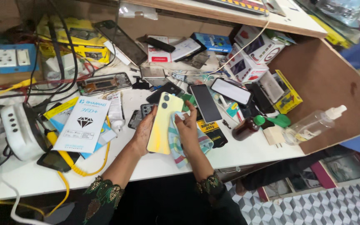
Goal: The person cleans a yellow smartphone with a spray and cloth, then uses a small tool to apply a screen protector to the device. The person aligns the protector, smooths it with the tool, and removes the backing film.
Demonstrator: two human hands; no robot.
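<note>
Left hand (pixel 143 132) clamps the yellow phone (pixel 163 123) back-up, long axis running away, while right hand (pixel 187 127) fingers pinch the striped cloth (pixel 179 146) just beside its right edge.

1. The yellow phone (pixel 163 123) has a smooth, glossy back.
2. The striped cloth (pixel 179 143) looks soft and matt.
3. The white worktop (pixel 230 156) is smooth laminate.
4. The side panel (pixel 326 79) is matt brown wood.
5. The spray bottle (pixel 313 124) is clear plastic.

One head-worn camera looks steeply down, close over the cluttered white workbench (pixel 238 156).
</note>
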